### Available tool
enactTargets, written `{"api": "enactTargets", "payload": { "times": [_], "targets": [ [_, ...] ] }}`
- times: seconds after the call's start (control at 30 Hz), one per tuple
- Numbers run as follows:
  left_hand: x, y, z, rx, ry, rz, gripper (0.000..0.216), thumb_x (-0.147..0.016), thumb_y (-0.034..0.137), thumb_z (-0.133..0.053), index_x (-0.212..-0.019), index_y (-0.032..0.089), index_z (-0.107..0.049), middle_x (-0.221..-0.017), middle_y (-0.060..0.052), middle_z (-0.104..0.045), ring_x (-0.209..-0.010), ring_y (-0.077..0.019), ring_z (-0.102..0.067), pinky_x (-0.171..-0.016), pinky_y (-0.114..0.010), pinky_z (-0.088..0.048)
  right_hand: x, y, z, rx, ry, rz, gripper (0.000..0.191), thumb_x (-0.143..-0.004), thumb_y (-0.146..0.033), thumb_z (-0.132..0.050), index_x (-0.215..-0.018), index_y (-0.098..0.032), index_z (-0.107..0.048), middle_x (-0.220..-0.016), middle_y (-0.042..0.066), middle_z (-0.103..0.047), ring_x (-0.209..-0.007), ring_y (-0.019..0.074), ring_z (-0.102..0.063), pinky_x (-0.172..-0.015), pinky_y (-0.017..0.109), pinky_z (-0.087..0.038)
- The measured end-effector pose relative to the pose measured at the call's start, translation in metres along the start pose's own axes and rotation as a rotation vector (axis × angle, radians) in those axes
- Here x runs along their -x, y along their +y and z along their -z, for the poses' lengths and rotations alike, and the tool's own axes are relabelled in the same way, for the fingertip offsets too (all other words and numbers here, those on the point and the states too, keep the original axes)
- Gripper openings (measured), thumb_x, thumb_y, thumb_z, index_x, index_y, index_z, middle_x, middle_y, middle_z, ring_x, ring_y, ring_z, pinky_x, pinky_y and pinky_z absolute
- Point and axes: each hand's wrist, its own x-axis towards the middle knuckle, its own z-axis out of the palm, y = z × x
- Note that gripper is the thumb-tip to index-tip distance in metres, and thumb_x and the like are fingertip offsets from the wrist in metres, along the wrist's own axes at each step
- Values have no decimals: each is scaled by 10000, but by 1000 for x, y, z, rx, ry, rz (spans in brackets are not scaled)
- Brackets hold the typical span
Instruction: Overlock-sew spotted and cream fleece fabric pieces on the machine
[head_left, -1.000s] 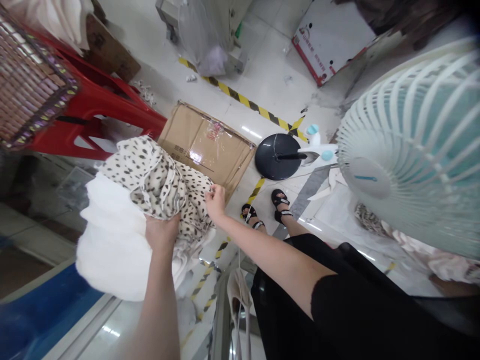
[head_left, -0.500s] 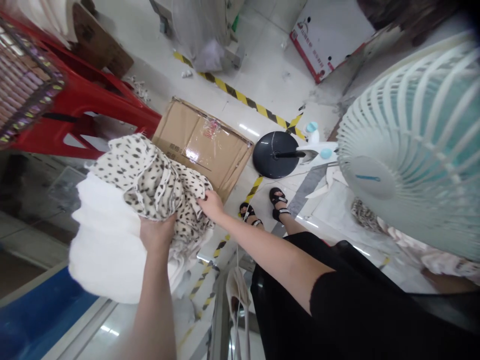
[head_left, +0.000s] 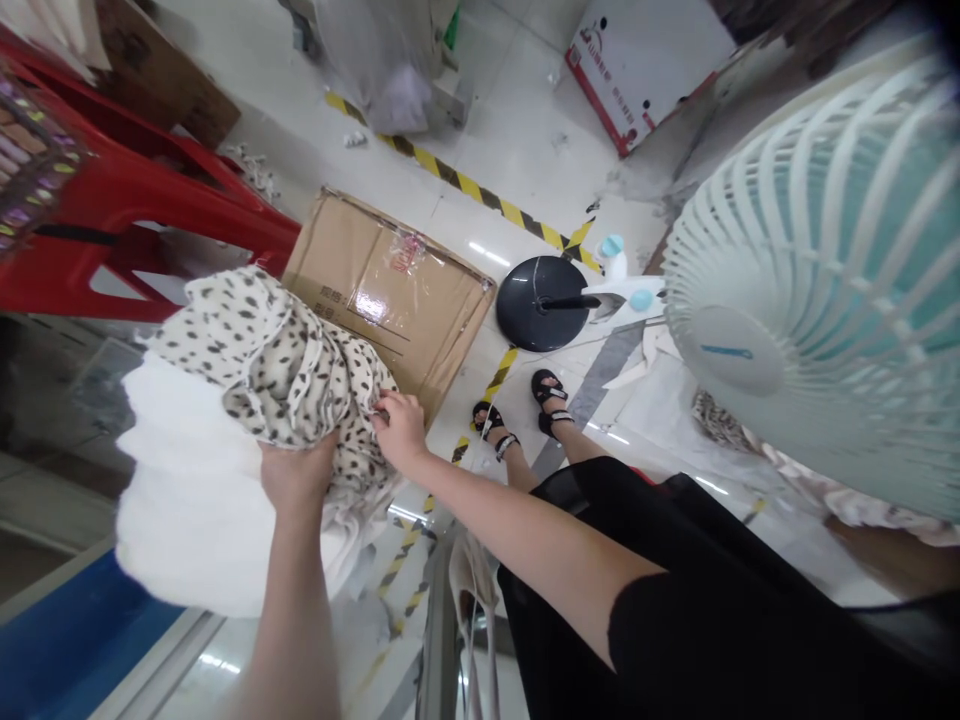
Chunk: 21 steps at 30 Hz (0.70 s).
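Your hands hold a spotted cream cloth [head_left: 281, 375] over a white fluffy bundle [head_left: 195, 500].

Your right hand [head_left: 401, 432] pinches a fold of the cloth between its fingers [head_left: 381, 412]. Your left hand [head_left: 296, 475] presses up under the cloth, its fingers hidden, so you cannot tell their spread. Cloth and bundle sit just beside a flattened cardboard box [head_left: 382, 310], overlapping its edge. Beyond the box stands a red plastic stool [head_left: 150, 195]; on its other side sits a black round fan base [head_left: 536, 303].
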Motion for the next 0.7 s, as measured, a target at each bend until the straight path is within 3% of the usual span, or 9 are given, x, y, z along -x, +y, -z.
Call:
{"api": "enactTargets", "payload": {
  "times": [0.17,0.3,0.5,0.7],
  "targets": [
    [-1,2,2,3,-9,20,964,-558,528,-674,-1332,85,-308,-1273,-210,-428,-1136,-378,-442,-942,-461,-392,6,-8,-9,-15,11,-6,113,-742,-158,-570,-838,-169,-629,-1032,82,-571,-986,218,-480,-891,333,-381],
    [-4,-4,3,-25,-20,26,978,-562,545,-662,-1341,81,-297,-1293,-213,-406,-1160,-372,-422,-959,-457,-379,6,-9,-5,-61,-18,13,80,-751,-185,-574,-817,-175,-618,-864,47,-581,-850,177,-525,-801,284,-427],
    [-9,-11,1,35,-20,19,945,-554,546,-661,-1318,90,-341,-1283,-186,-436,-1175,-338,-421,-982,-419,-377,3,9,12,-106,-39,37,135,-721,-195,-617,-853,-177,-645,-969,54,-570,-975,188,-495,-904,303,-384],
    [-9,-13,1,49,-13,-9,928,-562,559,-646,-1308,88,-358,-1280,-190,-439,-1182,-335,-416,-994,-421,-369,5,22,17,-163,-59,16,316,-733,-11,-445,-936,-162,-635,-1062,58,-548,-1033,142,-490,-949,252,-361]
  ]
}}
